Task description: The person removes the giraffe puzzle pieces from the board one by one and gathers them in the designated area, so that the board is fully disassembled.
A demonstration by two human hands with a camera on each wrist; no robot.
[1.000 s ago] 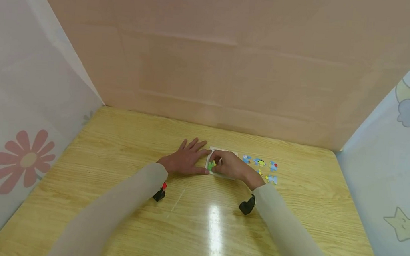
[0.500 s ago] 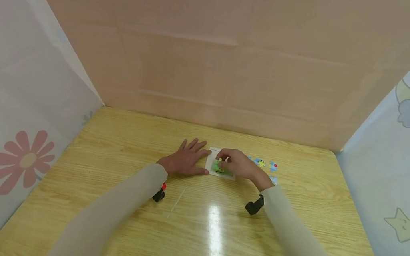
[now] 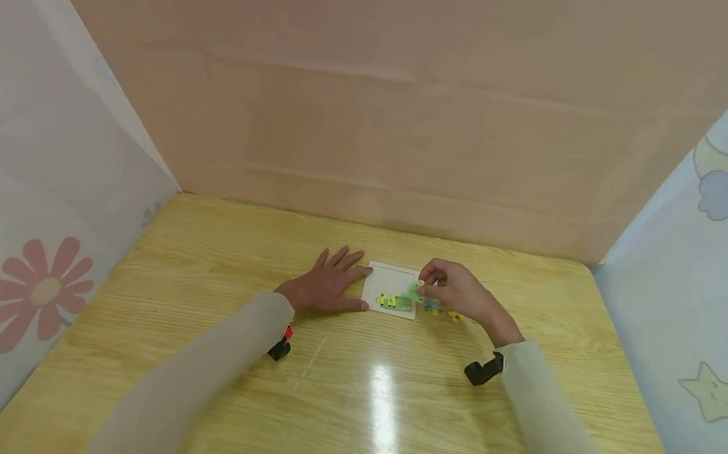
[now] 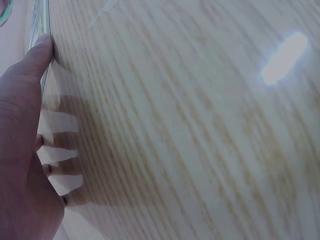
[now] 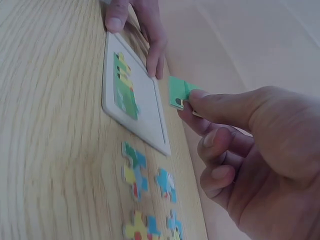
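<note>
My right hand (image 3: 461,292) pinches a green jigsaw piece (image 5: 178,91) between thumb and forefinger, raised above the right edge of a white puzzle tray (image 3: 390,280). Its other fingers are curled below, as the right wrist view shows. Inside the tray, a row of green and yellow jigsaw pieces (image 5: 125,90) lies along the near side. My left hand (image 3: 330,285) lies with fingers spread on the table, its thumb and forefinger at the tray's left edge. In the left wrist view the thumb (image 4: 37,57) reaches the tray's edge.
Several loose jigsaw pieces (image 5: 135,172), blue, yellow and green, lie on the wooden table (image 3: 248,389) right of the tray, partly under my right hand in the head view. A pinkish-brown sheet (image 3: 321,124) hangs behind the table, with patterned white cloths at both sides.
My right hand has moved from the tray's left part to its right edge with the green jigsaw piece, uncovering the row inside. The left hand keeps its place.
</note>
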